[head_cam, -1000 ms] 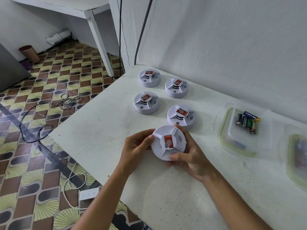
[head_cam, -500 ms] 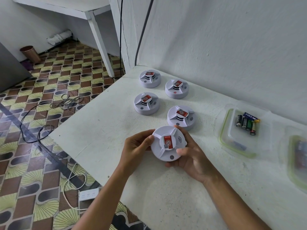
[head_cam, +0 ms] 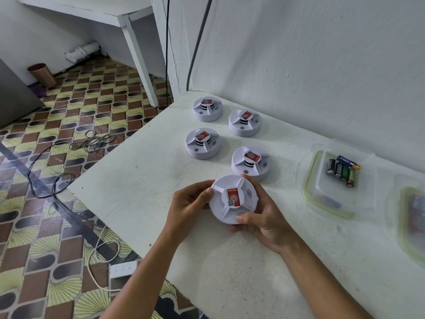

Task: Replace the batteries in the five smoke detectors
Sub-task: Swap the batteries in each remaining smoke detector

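A round white smoke detector (head_cam: 232,199) with a red label on its top is held between both hands just above the white table (head_cam: 142,180). My left hand (head_cam: 188,203) grips its left rim. My right hand (head_cam: 264,217) cups its right side and underside, thumb on the near rim. Several more detectors stand on the table behind it, the nearest one (head_cam: 250,163) just beyond my right fingers and another (head_cam: 202,143) to its left. A clear container (head_cam: 310,192) at the right holds several batteries (head_cam: 342,171).
A second clear container (head_cam: 411,222) lies at the far right edge. The white wall (head_cam: 322,77) runs along the table's back. The table's left edge drops to a patterned floor with cables (head_cam: 53,171) and a white power strip (head_cam: 123,269).
The detector has been turned a little in my hands, its label now more upright. My right thumb has shifted along the near rim. The other detectors and the batteries have stayed put.
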### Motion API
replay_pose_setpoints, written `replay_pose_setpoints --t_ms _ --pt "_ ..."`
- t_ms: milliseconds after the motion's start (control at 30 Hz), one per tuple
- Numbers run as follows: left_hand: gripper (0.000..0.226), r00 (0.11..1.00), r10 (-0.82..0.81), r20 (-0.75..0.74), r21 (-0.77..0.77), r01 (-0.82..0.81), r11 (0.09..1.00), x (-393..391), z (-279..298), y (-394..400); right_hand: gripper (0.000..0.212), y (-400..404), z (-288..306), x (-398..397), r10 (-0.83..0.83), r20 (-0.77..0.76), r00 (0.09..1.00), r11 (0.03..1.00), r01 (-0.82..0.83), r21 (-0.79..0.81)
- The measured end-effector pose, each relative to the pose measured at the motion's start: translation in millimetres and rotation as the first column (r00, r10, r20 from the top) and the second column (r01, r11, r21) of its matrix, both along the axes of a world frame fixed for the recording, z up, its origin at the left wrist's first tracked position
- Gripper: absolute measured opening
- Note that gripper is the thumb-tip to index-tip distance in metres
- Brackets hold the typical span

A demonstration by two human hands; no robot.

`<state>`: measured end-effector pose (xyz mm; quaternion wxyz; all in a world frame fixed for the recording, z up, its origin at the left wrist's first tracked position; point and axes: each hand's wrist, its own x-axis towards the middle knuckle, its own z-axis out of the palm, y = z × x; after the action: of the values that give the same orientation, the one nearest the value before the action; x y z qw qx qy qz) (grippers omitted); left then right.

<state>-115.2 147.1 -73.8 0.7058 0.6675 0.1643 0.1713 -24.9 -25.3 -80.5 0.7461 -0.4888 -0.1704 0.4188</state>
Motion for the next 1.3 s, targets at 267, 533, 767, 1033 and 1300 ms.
replay_pose_setpoints --t_ms 267,533,767,1033,1300 --pt "0.026 1.0 -0.001 -0.004 -0.002 0.001 1.0 -0.9 -0.1 0.1 0.079 0.0 -0.2 0.2 -0.002 0.012 1.0 1.0 0.002 -0.006" --pt "0.026 1.0 -0.002 -0.001 -0.017 0.002 1.0 -1.0 2.2 -0.5 0.084 1.5 3.6 1.1 0.037 -0.096 0.995 0.998 -0.031 0.061" --pt "0.029 1.0 -0.005 0.011 -0.038 0.006 0.999 -0.7 2.8 -0.6 0.097 -1.6 4.9 3.9 0.087 -0.389 0.917 0.981 -0.011 0.194" --pt "0.027 1.0 -0.002 0.002 -0.023 0.002 1.0 -0.8 3.7 -1.4 0.097 -0.1 6.8 1.7 0.078 -0.389 0.918 0.982 -0.002 0.191" --pt "0.023 1.0 -0.005 0.005 -0.015 0.005 1.0 -1.3 2.9 -1.0 0.097 0.3 6.6 1.5 0.067 -0.394 0.917 0.984 0.004 0.176"
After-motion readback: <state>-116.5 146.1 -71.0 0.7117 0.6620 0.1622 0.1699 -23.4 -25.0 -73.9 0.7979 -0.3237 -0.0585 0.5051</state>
